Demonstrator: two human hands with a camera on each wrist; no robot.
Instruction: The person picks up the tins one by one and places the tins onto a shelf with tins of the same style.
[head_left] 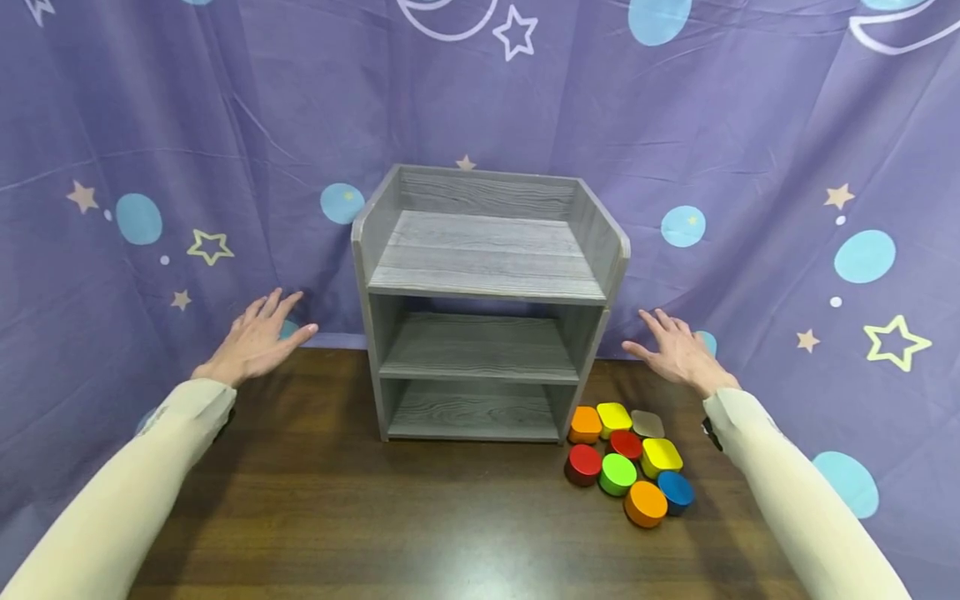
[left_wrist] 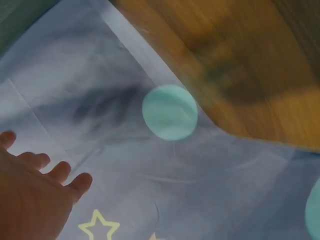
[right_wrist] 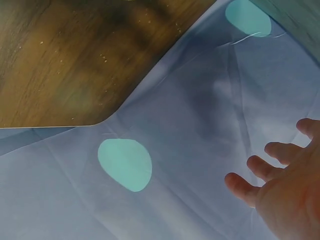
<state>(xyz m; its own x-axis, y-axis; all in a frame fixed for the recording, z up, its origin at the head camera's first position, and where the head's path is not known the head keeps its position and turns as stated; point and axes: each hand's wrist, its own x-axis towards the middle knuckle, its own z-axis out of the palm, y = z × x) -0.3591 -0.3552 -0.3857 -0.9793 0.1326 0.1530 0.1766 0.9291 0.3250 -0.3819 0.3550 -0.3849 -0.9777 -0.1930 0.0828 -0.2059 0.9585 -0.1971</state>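
Spreading its fingers, the left hand [head_left: 255, 340] hovers back upward at the far left with nothing in its grasp; the right hand [head_left: 678, 354] does likewise at the far right, fingers splayed and bare. Pale sleeves [head_left: 135, 483] cover both arms. Between the hands, touching neither, stands a grey shelf unit [head_left: 487, 258], upright, its bays facing near and its level boards running left to right; the steep view hides whether it is taller than wide. Streaked wood grain marks its surfaces, and side panels rise above the top board. To its right, nearer than the right hand, nine squat pieces cluster flat side up, short axes vertical: red discs [head_left: 583, 464], a green disc [head_left: 618, 473], a blue disc [head_left: 676, 491], an orange disc [head_left: 647, 503], and rounded blocks in orange, yellow and grey-brown. Beneath lies a glossy brown wooden table [head_left: 315, 508]; behind hangs creased purple cloth [head_left: 570, 125].
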